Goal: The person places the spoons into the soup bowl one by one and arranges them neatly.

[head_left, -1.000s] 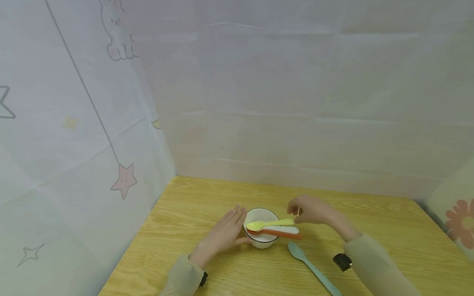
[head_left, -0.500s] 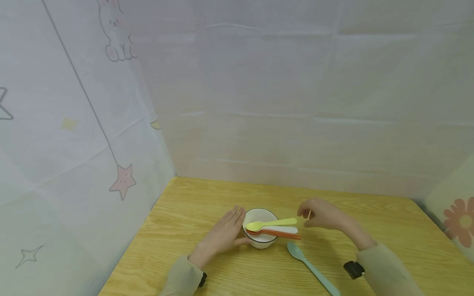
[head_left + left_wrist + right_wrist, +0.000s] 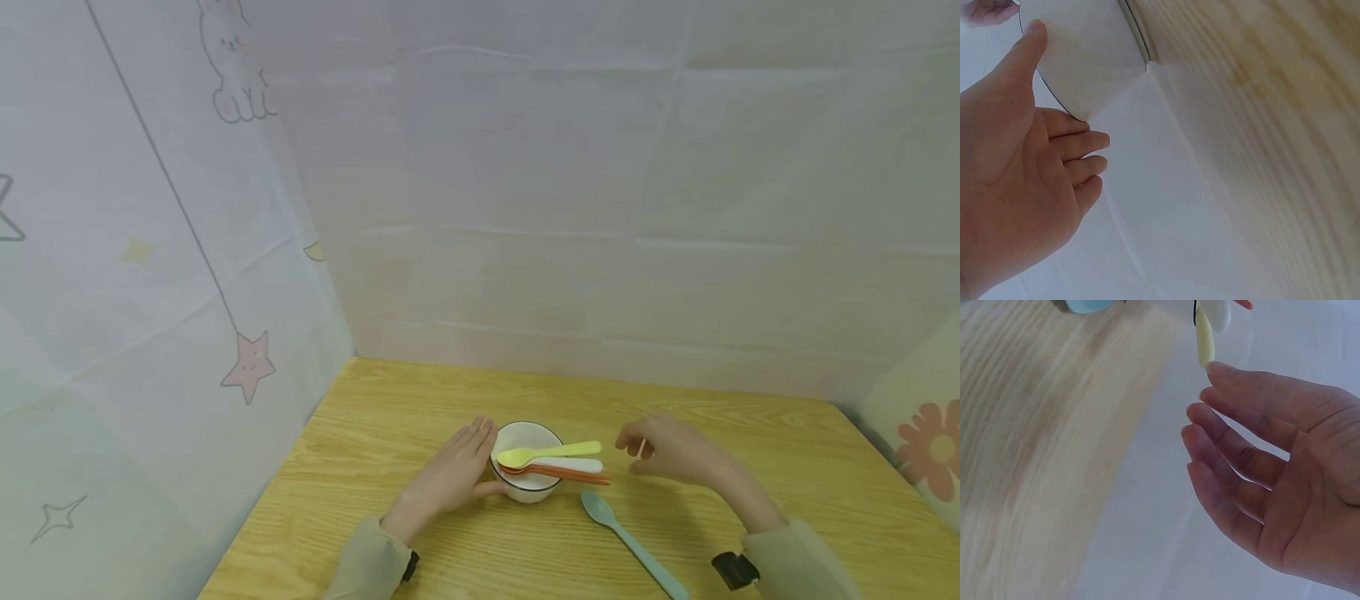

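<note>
A white bowl (image 3: 527, 492) with a dark rim stands on the table. My left hand (image 3: 448, 473) rests against its left side, fingers fairly straight and the thumb at the near side; in the left wrist view the thumb touches the bowl wall (image 3: 1091, 56). A yellow spoon (image 3: 551, 452), a white spoon (image 3: 581, 466) and orange utensils (image 3: 573, 476) lie in the bowl, handles sticking out over the right rim. To the right of those handles my right hand (image 3: 675, 450) hovers with loosely bent fingers, holding nothing. Close to its thumb in the right wrist view appears the yellow handle (image 3: 1205, 347).
A light teal spoon (image 3: 633, 546) lies slantwise on the wooden table (image 3: 442, 554), just right of the bowl and near the front. Pale cloth walls (image 3: 525, 208) with printed figures rise behind the table and at both sides.
My right hand has drawn back from the yellow spoon's handle, moving right and slightly nearer. The left hand, the bowl and the spoons stay in place.
</note>
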`<move>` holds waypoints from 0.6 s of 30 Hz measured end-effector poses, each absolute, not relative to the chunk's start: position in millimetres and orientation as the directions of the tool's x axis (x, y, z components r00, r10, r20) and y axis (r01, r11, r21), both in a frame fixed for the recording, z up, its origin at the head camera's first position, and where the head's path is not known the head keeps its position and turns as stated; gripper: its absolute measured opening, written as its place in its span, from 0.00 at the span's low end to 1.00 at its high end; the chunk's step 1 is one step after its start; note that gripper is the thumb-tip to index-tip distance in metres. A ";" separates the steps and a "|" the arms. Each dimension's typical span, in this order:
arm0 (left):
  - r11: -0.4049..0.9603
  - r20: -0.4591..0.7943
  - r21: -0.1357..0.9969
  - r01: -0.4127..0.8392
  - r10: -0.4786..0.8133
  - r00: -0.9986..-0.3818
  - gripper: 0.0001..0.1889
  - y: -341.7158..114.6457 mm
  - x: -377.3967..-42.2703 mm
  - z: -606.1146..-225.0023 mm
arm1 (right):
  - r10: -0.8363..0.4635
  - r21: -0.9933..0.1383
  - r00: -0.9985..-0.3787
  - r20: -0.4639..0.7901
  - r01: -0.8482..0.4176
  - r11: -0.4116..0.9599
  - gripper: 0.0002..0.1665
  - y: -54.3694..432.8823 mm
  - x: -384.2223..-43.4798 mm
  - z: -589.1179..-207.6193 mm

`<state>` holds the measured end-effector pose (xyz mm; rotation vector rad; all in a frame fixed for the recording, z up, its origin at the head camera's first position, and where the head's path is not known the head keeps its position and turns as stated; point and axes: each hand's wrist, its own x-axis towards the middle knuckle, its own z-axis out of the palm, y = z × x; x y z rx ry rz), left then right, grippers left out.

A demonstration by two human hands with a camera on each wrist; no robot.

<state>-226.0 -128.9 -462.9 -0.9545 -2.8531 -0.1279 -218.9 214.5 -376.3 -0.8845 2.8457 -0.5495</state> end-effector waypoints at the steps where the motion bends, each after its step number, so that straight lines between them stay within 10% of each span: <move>1: 0.795 0.151 0.037 0.605 0.594 -0.790 0.46 -129.1 -225.9 -462.9 | -0.559 -0.381 -0.829 -0.005 -0.516 0.767 0.15 215.5 -217.8 -377.2; 18: 0.791 0.156 0.045 0.610 0.597 -0.787 0.46 -128.4 -225.7 -461.7 | -0.548 -0.483 -0.836 -0.008 -0.477 0.735 0.15 233.5 -195.4 -408.1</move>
